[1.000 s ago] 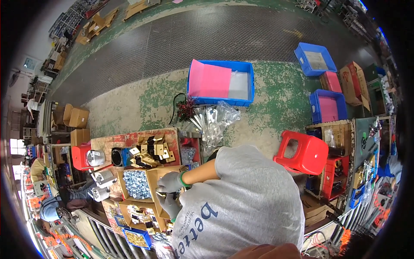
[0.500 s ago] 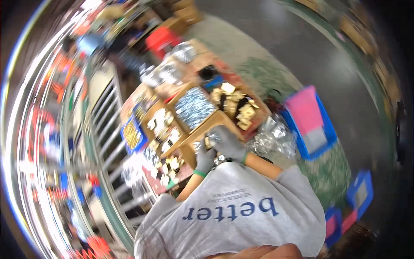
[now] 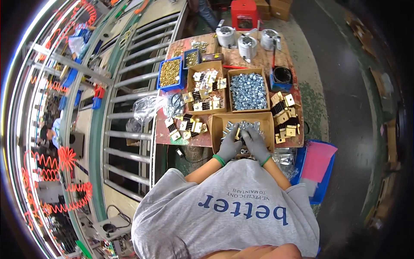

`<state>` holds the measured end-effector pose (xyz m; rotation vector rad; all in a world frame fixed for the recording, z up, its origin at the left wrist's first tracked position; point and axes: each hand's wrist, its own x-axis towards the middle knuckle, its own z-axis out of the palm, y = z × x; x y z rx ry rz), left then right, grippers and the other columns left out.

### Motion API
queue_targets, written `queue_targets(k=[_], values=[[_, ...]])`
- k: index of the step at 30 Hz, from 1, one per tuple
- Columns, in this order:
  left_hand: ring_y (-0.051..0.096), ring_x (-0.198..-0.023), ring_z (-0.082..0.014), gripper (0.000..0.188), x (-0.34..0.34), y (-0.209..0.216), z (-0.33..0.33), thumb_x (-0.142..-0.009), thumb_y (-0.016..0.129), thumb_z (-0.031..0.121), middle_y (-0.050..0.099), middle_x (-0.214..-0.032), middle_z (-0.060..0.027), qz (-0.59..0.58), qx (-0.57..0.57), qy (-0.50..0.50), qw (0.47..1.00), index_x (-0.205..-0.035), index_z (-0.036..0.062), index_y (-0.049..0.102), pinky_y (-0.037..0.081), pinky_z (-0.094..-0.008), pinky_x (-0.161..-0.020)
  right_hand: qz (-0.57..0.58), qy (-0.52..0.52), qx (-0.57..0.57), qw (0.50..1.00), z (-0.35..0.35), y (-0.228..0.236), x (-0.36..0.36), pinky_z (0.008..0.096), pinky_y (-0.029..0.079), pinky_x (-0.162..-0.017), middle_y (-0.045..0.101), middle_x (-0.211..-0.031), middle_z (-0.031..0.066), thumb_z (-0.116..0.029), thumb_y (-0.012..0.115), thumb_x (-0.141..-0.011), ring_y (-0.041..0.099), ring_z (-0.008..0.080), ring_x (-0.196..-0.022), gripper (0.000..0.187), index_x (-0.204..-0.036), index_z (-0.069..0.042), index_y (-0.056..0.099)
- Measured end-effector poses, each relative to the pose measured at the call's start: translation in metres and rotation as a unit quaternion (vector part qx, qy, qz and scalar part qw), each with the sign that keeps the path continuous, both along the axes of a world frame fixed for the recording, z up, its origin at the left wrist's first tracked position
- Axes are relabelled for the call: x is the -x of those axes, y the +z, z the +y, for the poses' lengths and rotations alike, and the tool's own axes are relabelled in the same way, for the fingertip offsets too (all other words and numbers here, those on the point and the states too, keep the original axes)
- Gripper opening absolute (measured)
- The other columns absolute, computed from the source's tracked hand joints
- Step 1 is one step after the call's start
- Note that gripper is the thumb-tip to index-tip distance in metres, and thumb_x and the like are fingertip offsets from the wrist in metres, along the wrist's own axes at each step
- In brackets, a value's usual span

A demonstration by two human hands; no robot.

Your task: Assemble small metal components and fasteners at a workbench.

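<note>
Both hands wear grey gloves with green cuffs and meet over the near cardboard box (image 3: 268, 131), which holds loose silver bolts (image 3: 255, 125). My left hand (image 3: 228, 149) is closed, with a small brass-coloured piece (image 3: 238, 133) at its fingertips. Close beside it my right hand (image 3: 257, 146) has its fingers bent inward; what they hold, if anything, is hidden. Past this box stands another one full of silver nuts or bolt heads (image 3: 248, 91). Brass-and-black parts lie to its right (image 3: 285, 115) and in a cardboard box (image 3: 207, 65) on the left.
Blue bins (image 3: 159, 80) of small brass pieces stand at the table's left. White ribbed cylinders (image 3: 247, 47) and a red stool (image 3: 244, 15) are at the far end. A roller conveyor (image 3: 131, 116) runs along the left; a blue crate (image 3: 320, 195) sits at right.
The view has turned and sharpened, so the table now appears upright instead of slanted. My hands remain together over the near box, and the brass-coloured piece now shows at my left fingertips.
</note>
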<state>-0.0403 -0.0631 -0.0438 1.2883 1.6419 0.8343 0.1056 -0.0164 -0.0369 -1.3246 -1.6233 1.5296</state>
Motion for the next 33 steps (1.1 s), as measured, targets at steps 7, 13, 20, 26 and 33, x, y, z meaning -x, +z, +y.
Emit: queue_targets(k=[7, 13, 20, 26, 33], values=[[0.049, -0.127, -0.0407, 0.073, 0.001, -0.001, -0.001, -0.079, 0.056, 0.015, 0.048, -0.137, -0.0300, -0.011, 0.045, 0.037, 0.998, -0.149, 0.0069, 0.035, 0.040, -0.0410, -0.106, 0.058, -0.027, -0.050, 0.997, 0.005, -0.006, 0.000, 0.0328, 0.049, -0.084, 0.064, -0.101, 0.0066, -0.021, 0.060, -0.094, 0.062, 0.0165, -0.095, 0.024, -0.110, -0.003, 0.059], [0.044, -0.135, -0.0336, 0.073, 0.000, 0.002, -0.002, -0.078, 0.057, 0.012, 0.047, -0.143, -0.0239, -0.005, 0.039, 0.051, 0.998, -0.148, 0.0045, 0.037, 0.037, -0.0369, -0.110, -0.021, 0.029, -0.229, 0.973, 0.001, 0.010, 0.005, 0.0356, 0.050, -0.077, 0.063, -0.092, 0.0128, -0.030, 0.058, -0.095, 0.063, 0.0249, -0.085, 0.027, -0.103, -0.004, 0.060], [0.047, -0.131, -0.0380, 0.077, -0.003, 0.003, 0.001, -0.078, 0.059, 0.015, 0.048, -0.140, -0.0265, 0.010, 0.056, 0.038, 0.998, -0.150, 0.0099, 0.033, 0.039, -0.0401, -0.107, -0.016, 0.018, -0.055, 0.998, 0.005, -0.008, 0.000, 0.0368, 0.050, -0.079, 0.065, -0.097, 0.0126, -0.026, 0.055, -0.095, 0.065, 0.0260, -0.087, 0.026, -0.106, -0.003, 0.059], [0.051, -0.125, -0.0418, 0.075, -0.002, 0.003, -0.003, -0.078, 0.057, 0.014, 0.049, -0.135, -0.0304, 0.015, 0.065, 0.059, 0.996, -0.150, 0.0124, 0.034, 0.042, -0.0431, -0.104, -0.027, 0.006, -0.203, 0.979, -0.001, 0.017, 0.003, 0.0365, 0.050, -0.078, 0.064, -0.096, 0.0141, -0.020, 0.057, -0.094, 0.064, 0.0265, -0.090, 0.021, -0.105, -0.002, 0.058], [0.051, -0.125, -0.0418, 0.074, -0.001, -0.008, 0.000, -0.078, 0.057, 0.014, 0.051, -0.133, -0.0306, 0.010, 0.052, 0.055, 0.997, -0.148, 0.0063, 0.035, 0.041, -0.0435, -0.105, -0.074, 0.050, -0.181, 0.979, -0.001, -0.005, 0.001, 0.0343, 0.049, -0.083, 0.063, -0.100, 0.0116, -0.018, 0.061, -0.091, 0.063, 0.0214, -0.092, 0.026, -0.113, -0.004, 0.059]])
